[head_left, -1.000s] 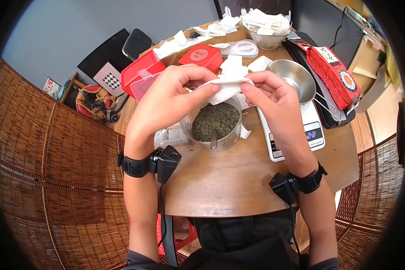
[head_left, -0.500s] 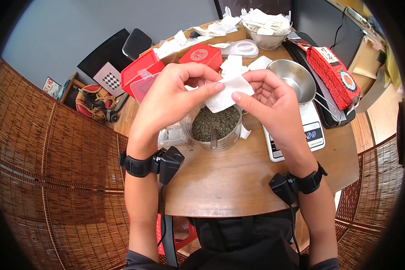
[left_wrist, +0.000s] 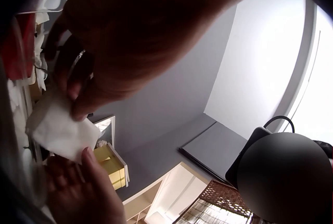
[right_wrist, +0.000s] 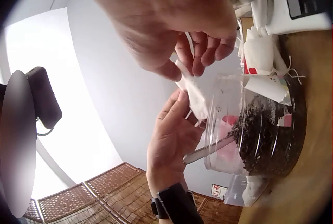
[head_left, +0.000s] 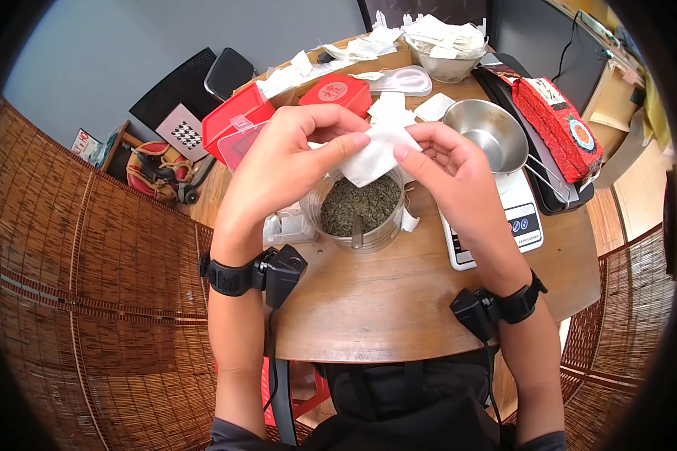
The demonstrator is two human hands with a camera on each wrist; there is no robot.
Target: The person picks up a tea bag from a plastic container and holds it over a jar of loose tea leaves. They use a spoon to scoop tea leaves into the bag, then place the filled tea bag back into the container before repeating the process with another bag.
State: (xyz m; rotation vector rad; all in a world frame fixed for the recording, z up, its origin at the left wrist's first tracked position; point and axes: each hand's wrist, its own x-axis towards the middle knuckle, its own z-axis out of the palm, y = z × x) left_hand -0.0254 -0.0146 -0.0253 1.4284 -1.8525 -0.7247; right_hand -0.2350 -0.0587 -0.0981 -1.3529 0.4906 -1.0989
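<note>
Pouch [head_left: 377,160], pinched by left hand [head_left: 289,159] and right hand [head_left: 460,171], hangs above a tub [head_left: 380,240] of leaves [head_left: 359,201].

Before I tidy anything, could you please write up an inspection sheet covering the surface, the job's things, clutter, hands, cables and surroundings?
Surface: brown wooden table, curved front edge.
Job's things: white pouch-like piece held above a clear tub of dark dried leaves; a handle sticks up from it.
Clutter: red box, red packet, heaped bowl, steel bowl, white scale.
Hands: left hand and right hand both pinch the white pouch-like piece.
Cables: a thin black cable hangs from each wrist camera.
Surroundings: woven screens on both sides, grey wall beyond.
</note>
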